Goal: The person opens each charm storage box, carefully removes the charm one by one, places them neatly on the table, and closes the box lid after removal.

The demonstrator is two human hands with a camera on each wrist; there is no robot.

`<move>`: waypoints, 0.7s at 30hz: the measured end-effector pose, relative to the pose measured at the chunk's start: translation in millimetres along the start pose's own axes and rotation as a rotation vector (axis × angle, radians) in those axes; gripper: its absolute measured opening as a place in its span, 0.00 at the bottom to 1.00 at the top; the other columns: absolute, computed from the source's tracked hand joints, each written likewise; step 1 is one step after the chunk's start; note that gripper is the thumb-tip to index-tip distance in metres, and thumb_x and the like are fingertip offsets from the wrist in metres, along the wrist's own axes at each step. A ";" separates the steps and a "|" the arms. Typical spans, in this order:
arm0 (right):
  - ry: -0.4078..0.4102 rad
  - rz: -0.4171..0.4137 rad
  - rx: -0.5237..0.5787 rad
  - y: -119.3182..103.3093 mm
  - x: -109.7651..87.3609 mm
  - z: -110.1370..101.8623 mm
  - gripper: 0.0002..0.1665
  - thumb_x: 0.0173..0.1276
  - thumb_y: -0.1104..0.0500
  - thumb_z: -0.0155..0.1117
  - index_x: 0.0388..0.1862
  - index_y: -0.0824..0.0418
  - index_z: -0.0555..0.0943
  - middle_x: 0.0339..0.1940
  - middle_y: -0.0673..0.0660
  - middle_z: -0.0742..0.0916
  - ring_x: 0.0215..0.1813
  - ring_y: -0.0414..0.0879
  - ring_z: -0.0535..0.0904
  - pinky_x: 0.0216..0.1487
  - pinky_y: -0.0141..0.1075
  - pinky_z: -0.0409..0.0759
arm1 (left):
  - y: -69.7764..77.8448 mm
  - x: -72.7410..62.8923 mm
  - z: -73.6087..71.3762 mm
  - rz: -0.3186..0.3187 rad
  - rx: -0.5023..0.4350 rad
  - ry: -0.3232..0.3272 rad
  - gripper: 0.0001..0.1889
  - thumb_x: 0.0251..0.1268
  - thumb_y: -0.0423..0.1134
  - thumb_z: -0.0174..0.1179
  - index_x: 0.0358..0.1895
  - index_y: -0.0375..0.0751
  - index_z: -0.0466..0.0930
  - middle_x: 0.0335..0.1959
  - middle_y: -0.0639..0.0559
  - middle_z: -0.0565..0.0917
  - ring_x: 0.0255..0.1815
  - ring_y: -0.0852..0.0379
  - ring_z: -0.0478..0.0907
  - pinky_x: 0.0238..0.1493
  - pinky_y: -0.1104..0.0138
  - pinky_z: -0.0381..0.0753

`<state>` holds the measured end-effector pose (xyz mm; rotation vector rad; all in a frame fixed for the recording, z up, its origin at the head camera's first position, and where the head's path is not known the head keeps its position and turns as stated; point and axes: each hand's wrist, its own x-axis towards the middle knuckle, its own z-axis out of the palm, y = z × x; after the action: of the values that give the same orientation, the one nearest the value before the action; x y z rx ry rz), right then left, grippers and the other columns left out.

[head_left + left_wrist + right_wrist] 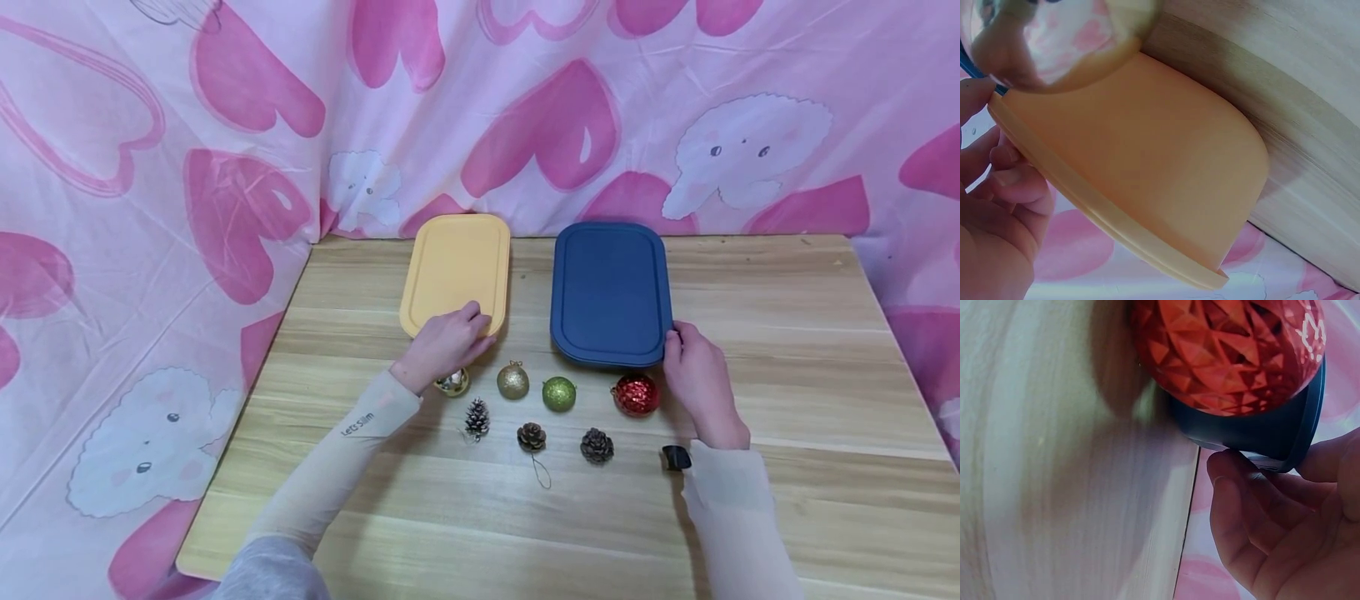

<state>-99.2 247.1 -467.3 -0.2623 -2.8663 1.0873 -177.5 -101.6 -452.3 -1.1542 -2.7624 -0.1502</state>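
A lidded yellow container (459, 258) stands at the back of the table, its wall (1147, 150) filling much of the left wrist view. My left hand (447, 343) holds its lid at the near right corner, thumb at the rim and fingers bent over the top. To its right is a lidded dark blue container (611, 292). My right hand (699, 375) pinches the rim at its near right corner, with fingertips (1225, 465) below the edge. A shiny gold ball ornament (453, 383) lies partly hidden under my left wrist; a red faceted ball (637, 395) sits beside my right hand.
Between those balls lie a gold glitter ball (513, 381) and a green glitter ball (559, 393). Nearer are a frosted pinecone (477, 418), a brown pinecone (532, 437) with a string loop, and a dark pinecone (597, 446). A small black object (677, 457) touches my right sleeve.
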 end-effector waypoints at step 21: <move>-0.020 0.023 0.050 10.5 3.7 -1.4 0.31 0.79 0.51 0.35 0.65 0.74 0.68 0.52 0.77 0.80 0.49 0.66 0.78 0.49 0.59 0.77 | -7.5 -18.1 -7.6 -0.065 -0.315 -0.032 0.17 0.64 0.38 0.62 0.55 0.39 0.80 0.47 0.49 0.81 0.43 0.56 0.79 0.49 0.64 0.81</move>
<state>-101.3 256.4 -473.2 -0.2840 -2.8560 1.1712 -169.6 -120.7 -448.1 -1.1398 -2.8776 -0.5984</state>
